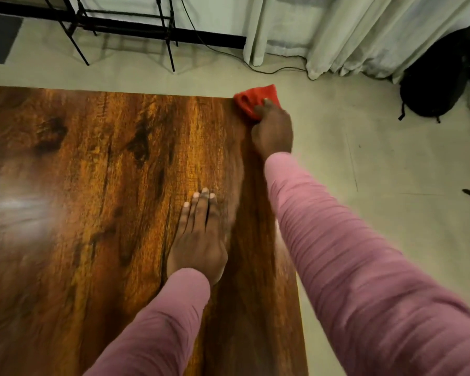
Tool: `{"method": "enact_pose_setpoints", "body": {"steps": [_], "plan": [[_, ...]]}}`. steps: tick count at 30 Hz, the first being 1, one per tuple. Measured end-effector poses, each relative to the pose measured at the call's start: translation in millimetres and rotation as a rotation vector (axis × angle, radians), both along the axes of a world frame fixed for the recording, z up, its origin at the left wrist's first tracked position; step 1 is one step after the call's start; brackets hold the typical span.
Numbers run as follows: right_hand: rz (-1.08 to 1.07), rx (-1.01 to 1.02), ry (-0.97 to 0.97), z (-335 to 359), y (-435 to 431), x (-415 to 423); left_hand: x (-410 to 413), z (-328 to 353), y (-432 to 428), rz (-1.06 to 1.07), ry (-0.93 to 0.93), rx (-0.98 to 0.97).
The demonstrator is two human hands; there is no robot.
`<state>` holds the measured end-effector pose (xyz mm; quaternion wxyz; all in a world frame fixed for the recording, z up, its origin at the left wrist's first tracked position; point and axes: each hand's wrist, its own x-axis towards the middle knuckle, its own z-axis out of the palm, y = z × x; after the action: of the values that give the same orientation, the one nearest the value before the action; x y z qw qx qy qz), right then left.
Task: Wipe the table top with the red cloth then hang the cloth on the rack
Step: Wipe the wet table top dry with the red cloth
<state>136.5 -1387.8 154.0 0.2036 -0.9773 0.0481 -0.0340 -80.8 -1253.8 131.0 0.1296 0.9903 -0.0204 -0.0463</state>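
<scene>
The red cloth (251, 100) lies bunched at the far right corner of the wooden table top (92, 172). My right hand (273, 130) grips the cloth there, arm stretched out along the table's right edge. My left hand (198, 237) rests flat on the table with straight fingers, nearer to me and left of the right arm. A black metal rack (125, 23) stands on the floor beyond the table's far edge.
White curtains (350, 36) hang at the back right. A black backpack (440, 80) lies on the floor at the right, and a cable (277, 69) runs along the floor below the curtains. A dark mat (0, 39) sits at the far left.
</scene>
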Motion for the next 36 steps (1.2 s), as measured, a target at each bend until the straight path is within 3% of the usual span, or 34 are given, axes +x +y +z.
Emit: {"method": "enact_pose_setpoints", "body": {"steps": [3, 9, 20, 36], "plan": [[-0.133, 0.153, 0.021, 3.3, -1.2, 1.7, -0.6, -1.2, 1.0, 0.000, -0.006, -0.012], [-0.232, 0.241, 0.035, 8.2, -5.5, -29.7, -1.1, -11.0, 1.3, -0.008, -0.045, -0.005], [-0.271, 0.338, 0.145, 13.7, -23.9, -176.9, -14.6, 1.9, -0.9, -0.103, -0.124, 0.078], [-0.278, 0.319, 0.223, 17.1, -44.3, -418.2, -177.6, 6.8, -24.8, -0.319, -0.064, 0.143]]}}
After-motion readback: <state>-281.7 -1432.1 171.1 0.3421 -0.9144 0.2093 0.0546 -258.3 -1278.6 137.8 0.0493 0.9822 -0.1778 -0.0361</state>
